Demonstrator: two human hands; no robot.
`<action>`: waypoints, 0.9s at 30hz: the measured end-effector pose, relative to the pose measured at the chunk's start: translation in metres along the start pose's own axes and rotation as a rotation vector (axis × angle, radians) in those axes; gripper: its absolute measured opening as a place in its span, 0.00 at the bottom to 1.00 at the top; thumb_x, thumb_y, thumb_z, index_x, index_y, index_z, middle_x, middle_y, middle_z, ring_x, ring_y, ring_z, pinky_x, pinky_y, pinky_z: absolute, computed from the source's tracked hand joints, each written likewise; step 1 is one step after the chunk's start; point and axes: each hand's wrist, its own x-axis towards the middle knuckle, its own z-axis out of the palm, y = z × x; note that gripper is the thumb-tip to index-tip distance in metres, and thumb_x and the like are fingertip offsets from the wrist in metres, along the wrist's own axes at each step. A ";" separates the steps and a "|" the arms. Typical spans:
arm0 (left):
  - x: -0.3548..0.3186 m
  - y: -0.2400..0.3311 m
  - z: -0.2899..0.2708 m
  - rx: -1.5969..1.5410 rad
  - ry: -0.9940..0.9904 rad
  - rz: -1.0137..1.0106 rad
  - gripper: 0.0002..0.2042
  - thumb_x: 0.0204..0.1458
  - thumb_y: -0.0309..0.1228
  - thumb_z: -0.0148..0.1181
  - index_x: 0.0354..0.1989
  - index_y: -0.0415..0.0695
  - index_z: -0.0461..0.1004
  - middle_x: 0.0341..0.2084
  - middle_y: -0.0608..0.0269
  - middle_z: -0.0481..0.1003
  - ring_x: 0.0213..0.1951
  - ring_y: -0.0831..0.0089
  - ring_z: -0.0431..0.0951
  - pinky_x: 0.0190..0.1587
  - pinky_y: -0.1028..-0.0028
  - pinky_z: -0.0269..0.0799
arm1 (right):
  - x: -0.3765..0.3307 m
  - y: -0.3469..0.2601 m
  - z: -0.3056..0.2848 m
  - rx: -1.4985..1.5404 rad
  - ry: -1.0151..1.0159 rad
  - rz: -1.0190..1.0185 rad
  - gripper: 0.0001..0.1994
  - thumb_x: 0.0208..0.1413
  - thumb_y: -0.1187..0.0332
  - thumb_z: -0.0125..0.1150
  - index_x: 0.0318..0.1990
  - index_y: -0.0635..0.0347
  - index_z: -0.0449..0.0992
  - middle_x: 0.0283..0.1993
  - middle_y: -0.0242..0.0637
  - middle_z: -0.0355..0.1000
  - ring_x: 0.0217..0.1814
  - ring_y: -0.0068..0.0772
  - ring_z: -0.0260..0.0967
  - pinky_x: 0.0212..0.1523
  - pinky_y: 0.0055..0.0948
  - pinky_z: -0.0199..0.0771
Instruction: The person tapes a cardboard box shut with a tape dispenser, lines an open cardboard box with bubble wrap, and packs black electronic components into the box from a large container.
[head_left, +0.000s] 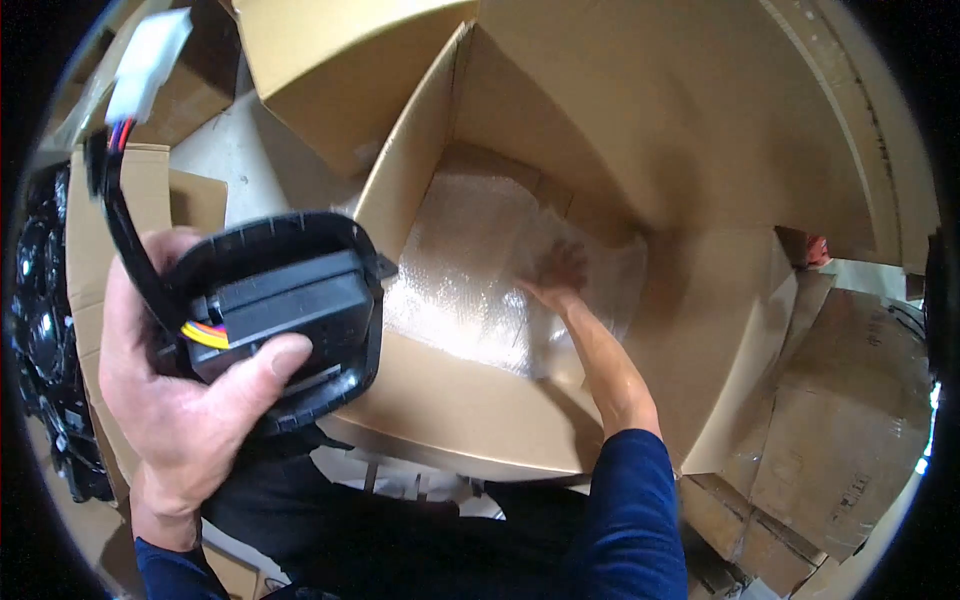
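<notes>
My left hand (190, 400) is closed round a black plastic housing (310, 290), held up at the left with the thumb across its face. A sleeved cable with coloured wires leaves the housing and ends in a white connector plug (148, 65) above the hand. Down inside a large cardboard box (470, 425), my right hand (560, 272) reaches with its fingers spread, at a sheet of clear bubble wrap (460, 270) on the box's bottom. Whether those fingers press on the wrap is hard to tell. Nothing shows in that hand.
Another cardboard box (340, 70) stands beyond the open one, whose tall walls surround my right forearm. Flattened cardboard (840, 420) is stacked at the right. Shiny black parts (50, 310) lie at the far left, next to an upright cardboard flap (120, 190).
</notes>
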 end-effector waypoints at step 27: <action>-0.002 -0.030 0.005 -0.080 -0.073 0.204 0.32 0.41 0.33 0.82 0.52 0.36 0.69 0.40 0.56 0.74 0.43 0.67 0.79 0.46 0.72 0.77 | 0.025 0.136 0.012 -0.280 0.565 -0.340 0.37 0.58 0.42 0.62 0.62 0.67 0.72 0.62 0.58 0.68 0.72 0.58 0.58 0.71 0.56 0.56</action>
